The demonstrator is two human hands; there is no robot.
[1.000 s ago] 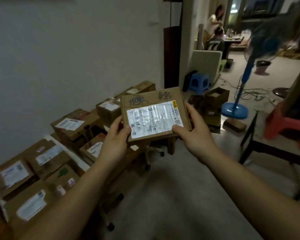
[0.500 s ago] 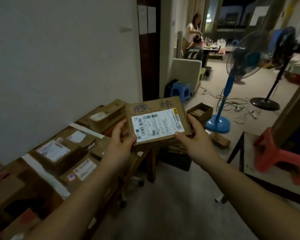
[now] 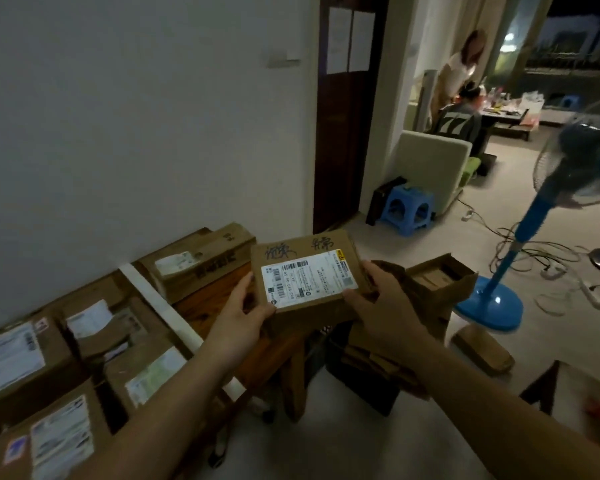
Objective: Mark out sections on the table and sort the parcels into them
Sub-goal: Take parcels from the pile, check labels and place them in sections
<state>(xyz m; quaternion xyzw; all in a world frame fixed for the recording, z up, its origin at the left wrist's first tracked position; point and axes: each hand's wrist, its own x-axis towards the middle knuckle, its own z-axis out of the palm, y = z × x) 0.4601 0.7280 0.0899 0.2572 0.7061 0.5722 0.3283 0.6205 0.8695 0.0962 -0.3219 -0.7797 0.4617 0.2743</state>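
I hold a flat cardboard parcel (image 3: 307,271) with a white shipping label and handwriting on top, above the right end of the wooden table (image 3: 219,306). My left hand (image 3: 238,318) grips its lower left corner and my right hand (image 3: 383,308) grips its right edge. A white tape strip (image 3: 160,308) runs across the table and marks off sections. To the left of the strip lie several labelled parcels (image 3: 94,327). Beyond the strip, one long parcel (image 3: 194,263) lies against the wall.
Open cardboard boxes (image 3: 437,278) and a dark crate (image 3: 361,379) stand on the floor past the table's end. A blue standing fan (image 3: 520,244), loose cables, a blue stool (image 3: 407,209) and a small flat box (image 3: 482,348) are to the right. Two people are at a far table.
The view has swung right along the table. The parcel in both hands has moved lower and toward the table's right end, beyond the tape strip.
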